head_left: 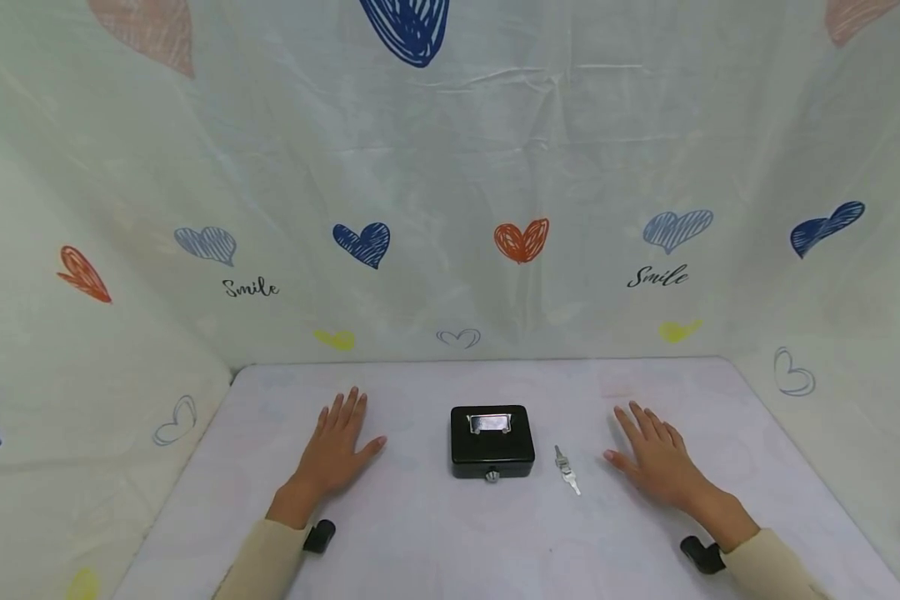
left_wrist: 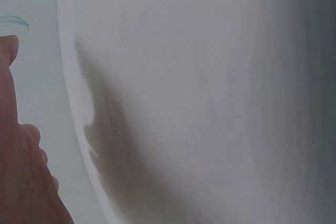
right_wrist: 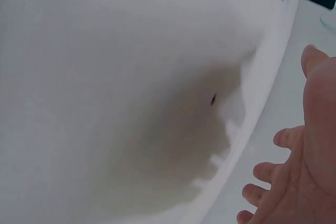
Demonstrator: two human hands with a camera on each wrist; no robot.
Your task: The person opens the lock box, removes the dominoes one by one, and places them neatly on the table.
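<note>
A small black cash box (head_left: 492, 454) with a silver handle on its lid and a round lock at the front sits closed on the white table. Just right of it lie silver keys (head_left: 567, 471). My left hand (head_left: 333, 454), palm down with fingers straight and spread, is left of the box and holds nothing. On the other side, nearest the keys, my right hand (head_left: 654, 461) is also spread and bare. In the right wrist view, that hand's palm (right_wrist: 310, 166) appears above the table with its shadow below.
The white table (head_left: 420, 550) has rounded far corners. A pale curtain (head_left: 450, 175) printed with hearts and "Smile" hangs behind it and along both sides. Black wrist cameras (head_left: 319, 536) sit at both cuffs. A tiny dark speck (right_wrist: 213, 99) shows on the tabletop.
</note>
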